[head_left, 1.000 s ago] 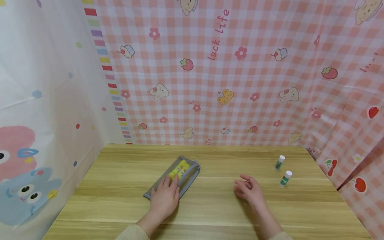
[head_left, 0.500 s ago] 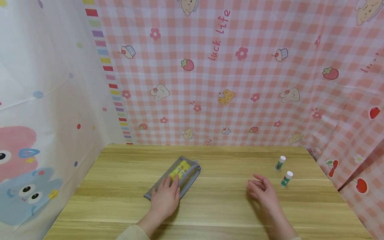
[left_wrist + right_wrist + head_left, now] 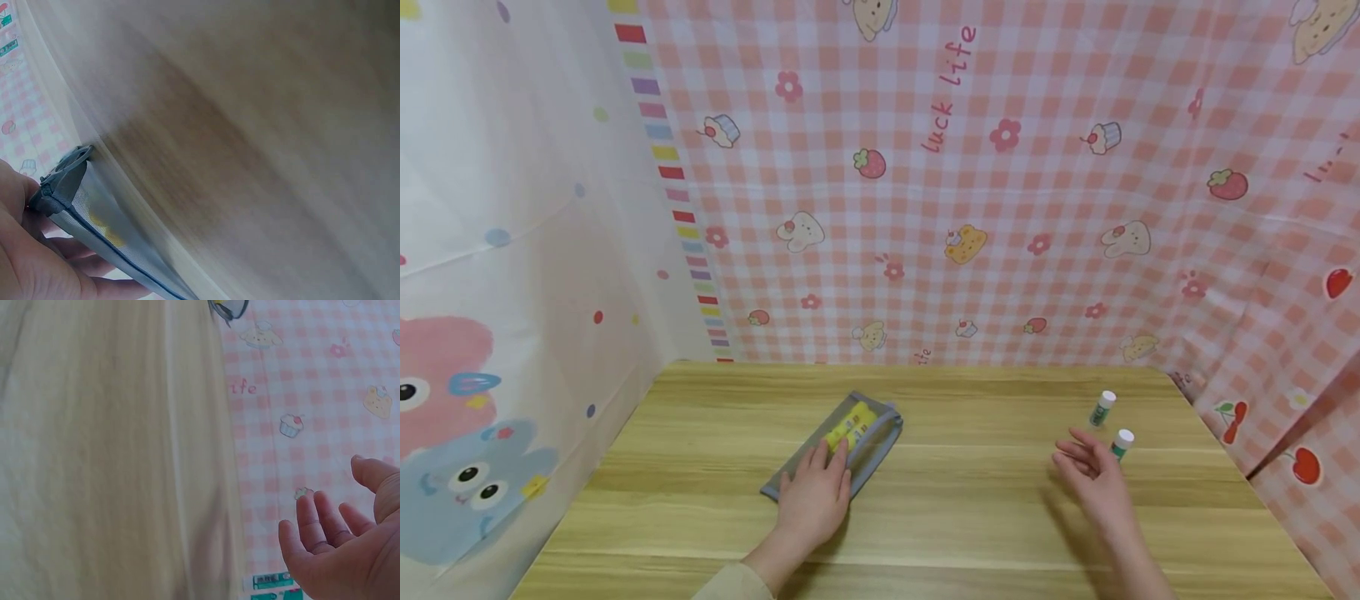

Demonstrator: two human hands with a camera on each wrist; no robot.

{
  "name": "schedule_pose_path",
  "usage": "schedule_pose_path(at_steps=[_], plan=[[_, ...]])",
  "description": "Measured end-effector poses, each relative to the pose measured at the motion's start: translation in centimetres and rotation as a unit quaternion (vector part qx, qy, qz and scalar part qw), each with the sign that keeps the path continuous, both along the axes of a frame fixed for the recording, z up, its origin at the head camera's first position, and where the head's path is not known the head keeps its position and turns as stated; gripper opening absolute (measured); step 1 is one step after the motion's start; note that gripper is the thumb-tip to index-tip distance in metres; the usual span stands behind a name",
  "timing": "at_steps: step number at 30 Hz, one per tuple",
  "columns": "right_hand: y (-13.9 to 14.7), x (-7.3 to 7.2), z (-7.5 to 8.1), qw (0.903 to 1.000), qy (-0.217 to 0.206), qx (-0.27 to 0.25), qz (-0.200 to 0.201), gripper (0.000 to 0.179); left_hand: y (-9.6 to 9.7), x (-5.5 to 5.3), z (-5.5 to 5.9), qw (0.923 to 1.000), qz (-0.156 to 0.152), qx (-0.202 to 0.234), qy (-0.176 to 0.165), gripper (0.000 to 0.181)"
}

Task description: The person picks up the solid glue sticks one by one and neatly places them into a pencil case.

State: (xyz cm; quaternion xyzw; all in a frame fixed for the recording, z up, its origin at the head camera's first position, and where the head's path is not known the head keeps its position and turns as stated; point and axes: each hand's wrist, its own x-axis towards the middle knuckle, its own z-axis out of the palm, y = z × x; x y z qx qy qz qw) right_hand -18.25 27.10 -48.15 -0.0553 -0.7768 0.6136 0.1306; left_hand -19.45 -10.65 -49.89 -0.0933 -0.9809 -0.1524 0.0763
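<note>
Wood-grain desk (image 3: 955, 517): near the right hand (image 3: 1093, 475), fingers parted, we judge two white-capped green tubes (image 3: 1102, 409) light, rigid; pinch mid-barrel. Left hand (image 3: 814, 496), fingers extended, rests on a soft-looking grey mesh pouch (image 3: 871, 455).

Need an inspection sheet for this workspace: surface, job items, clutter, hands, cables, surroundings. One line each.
Surface: wood-grain table, light-coloured.
Job items: gray mesh pouch lying flat, yellow items inside, exact count unclear; white-capped rear tube and front tube standing upright toward the right side, the front one partly hidden.
Clutter: nothing seen.
Hands: left hand rests on the pouch; right hand near the tubes, holding nothing, fingers relaxed.
Cables: nothing seen.
Surroundings: pink checked cloth behind and at right; white patterned cloth at left.
</note>
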Motion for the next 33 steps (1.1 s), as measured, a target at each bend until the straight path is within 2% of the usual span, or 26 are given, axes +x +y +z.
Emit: schedule_pose_path(at_steps=[5, 9, 16, 19, 23, 27, 33], plan=[[0.6, 0.1, 0.1, 0.9985, 0.048, -0.002, -0.026, 0.039, 0.0, 0.0, 0.0, 1.0000, 0.000, 0.000, 0.000, 0.047], [1.0, 0.2, 0.4, 0.9954, 0.073, 0.010, -0.061, 0.038, 0.0, 0.0, 0.1, 1.0000, 0.000, 0.001, 0.000, 0.047], [1.9, 0.3, 0.9, 0.9873, 0.064, -0.029, -0.143, 0.041, 0.0, 0.0, 0.0, 1.0000, 0.000, -0.001, 0.004, 0.047], [2.5, 0.3, 0.9, 0.9820, 0.072, -0.024, -0.173, 0.043, -0.1, 0.0, -0.1, 1.0000, -0.002, -0.003, 0.006, 0.047], [3.4, 0.2, 0.6, 0.9741, 0.077, 0.007, -0.212, 0.041, -0.1, -0.1, -0.1, 0.9999, -0.003, -0.003, 0.009, 0.047], [3.9, 0.2, 0.4, 0.9682, 0.077, 0.025, -0.237, 0.044, -0.1, -0.1, -0.1, 0.9999, -0.002, -0.004, 0.009, 0.047], [4.3, 0.3, 0.0, 0.9651, 0.078, 0.041, -0.247, 0.051, -0.1, -0.1, -0.2, 1.0000, -0.001, -0.005, 0.005, 0.047]])
